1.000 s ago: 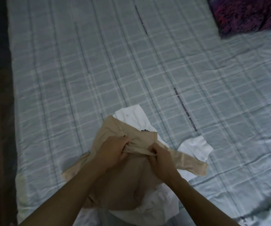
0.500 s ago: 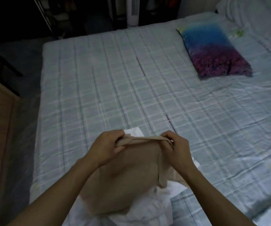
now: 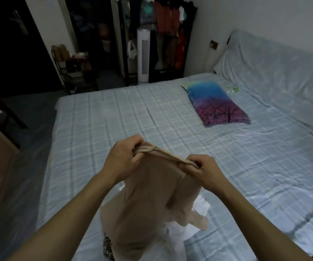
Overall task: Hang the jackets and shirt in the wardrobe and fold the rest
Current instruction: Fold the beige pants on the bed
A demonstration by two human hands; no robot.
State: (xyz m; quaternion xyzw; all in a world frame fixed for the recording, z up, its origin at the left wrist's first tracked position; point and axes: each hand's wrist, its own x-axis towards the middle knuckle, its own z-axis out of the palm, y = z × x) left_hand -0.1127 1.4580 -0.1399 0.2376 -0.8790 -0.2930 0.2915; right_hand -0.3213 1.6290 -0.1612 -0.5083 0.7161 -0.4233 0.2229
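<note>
Pinching the beige garment [image 3: 151, 200] taut between my left hand [image 3: 122, 162] and right hand [image 3: 201, 171], I should level its top edge before folding on the bed [image 3: 246, 176].

The beige garment [image 3: 151, 204] hides most of the white garment [image 3: 174, 236] under it, and its lower part is cut off by the bottom edge. A black-and-white patterned piece [image 3: 108, 247] shows only a small corner. The clothes in the wardrobe [image 3: 163, 21] are too dark to tell apart. Both forearms leave the picture at the bottom
</note>
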